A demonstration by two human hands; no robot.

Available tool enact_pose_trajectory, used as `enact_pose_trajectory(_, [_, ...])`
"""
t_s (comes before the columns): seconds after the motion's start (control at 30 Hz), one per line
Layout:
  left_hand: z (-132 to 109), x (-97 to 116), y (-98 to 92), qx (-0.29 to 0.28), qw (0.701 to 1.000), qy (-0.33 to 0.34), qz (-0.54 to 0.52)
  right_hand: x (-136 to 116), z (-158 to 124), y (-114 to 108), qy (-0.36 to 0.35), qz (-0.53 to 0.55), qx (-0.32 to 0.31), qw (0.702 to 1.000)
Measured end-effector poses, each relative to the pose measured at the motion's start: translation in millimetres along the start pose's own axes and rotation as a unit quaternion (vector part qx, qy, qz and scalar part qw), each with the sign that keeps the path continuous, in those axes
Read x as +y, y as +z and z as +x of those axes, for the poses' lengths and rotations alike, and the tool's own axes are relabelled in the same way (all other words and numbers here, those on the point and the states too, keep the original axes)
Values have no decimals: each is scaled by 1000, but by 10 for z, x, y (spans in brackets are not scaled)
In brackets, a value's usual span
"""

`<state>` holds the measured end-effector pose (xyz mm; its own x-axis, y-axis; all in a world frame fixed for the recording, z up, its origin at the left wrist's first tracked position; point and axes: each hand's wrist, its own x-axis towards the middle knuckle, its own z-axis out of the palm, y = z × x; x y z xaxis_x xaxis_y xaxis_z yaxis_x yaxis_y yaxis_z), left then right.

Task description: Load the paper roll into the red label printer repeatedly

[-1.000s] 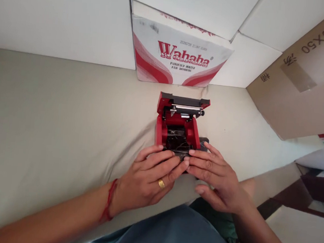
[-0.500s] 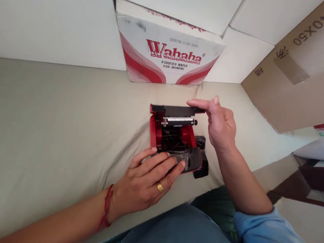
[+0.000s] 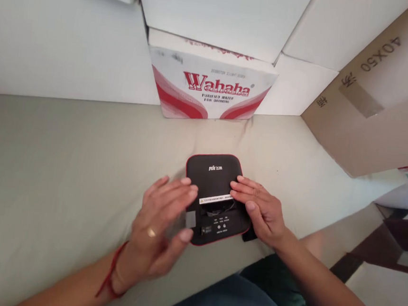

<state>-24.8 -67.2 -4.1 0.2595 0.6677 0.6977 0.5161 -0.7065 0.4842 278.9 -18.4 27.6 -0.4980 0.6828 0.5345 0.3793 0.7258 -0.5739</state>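
Observation:
A small black label printer with a red rim lies on the pale cloth, its lid down. It has white lettering on top, a white strip across the middle and a slot below that. My right hand rests along its right edge, fingers stretched flat over the lid's side. At its left edge is my left hand, slightly blurred, fingers extended and thumb apart; I cannot tell whether it touches the printer. A black part shows beneath the printer's lower right corner, partly hidden.
Behind the printer stands a white and red Wahaha water carton among white boxes. A brown cardboard box is at the right. Pale cloth covers the surface.
The printer's lid was raised with its inside showing, and is now down. My right hand has come down onto the right edge; my left hand has moved off the front panel to the left side.

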Motion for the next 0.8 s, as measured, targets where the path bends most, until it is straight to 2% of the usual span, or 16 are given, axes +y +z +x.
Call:
enact_pose_trajectory(0.1, [48,-143,-34,-19,995,-71,-73,-18,-3,61,6,6,39,999])
enact_pose_trajectory(0.2, [53,-170,-3,-29,978,-135,-157,-147,17,60,52,22,56,997])
enact_pose_trajectory(0.27, [38,-174,43,-28,957,-189,-216,-269,32,22,56,20,37,998])
enact_pose_trajectory(0.37, [8,-235,131,-47,907,-245,-340,-424,5,-45,-13,-13,-28,999])
enact_pose_trajectory(0.43, [-14,-308,187,-64,873,-257,-409,-480,-62,-68,-53,-39,-49,997])
enact_pose_trajectory(0.5, [-35,-371,224,-75,858,-256,-439,-502,-155,-72,-67,-58,-46,995])
enact_pose_trajectory(0.67, [-40,-364,213,-91,838,-285,-456,-506,-344,-70,-73,-64,-46,994])
enact_pose_trajectory(0.8, [4,-316,192,-108,842,-289,-442,-494,-372,-102,-63,-53,-55,995])
